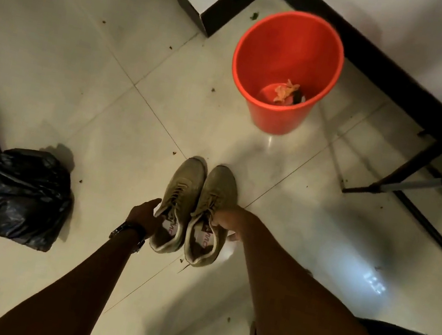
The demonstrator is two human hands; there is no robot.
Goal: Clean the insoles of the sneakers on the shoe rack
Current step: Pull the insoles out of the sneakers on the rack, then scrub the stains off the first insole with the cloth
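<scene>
Two olive-tan sneakers sit side by side over the pale tiled floor, toes pointing away from me. White insoles with red lettering show inside both. My left hand point(146, 214), with a watch on its wrist, grips the outer collar of the left sneaker point(184, 187). My right hand point(226, 221) is closed on the collar and tongue of the right sneaker point(216, 196). Whether the soles touch the floor I cannot tell.
A red plastic bucket point(287, 61) with scraps at its bottom stands ahead, near the black skirting. A crumpled black plastic bag point(23, 191) lies at the left. A black metal frame point(438, 152) stands at the right. Small bits of debris dot the tiles.
</scene>
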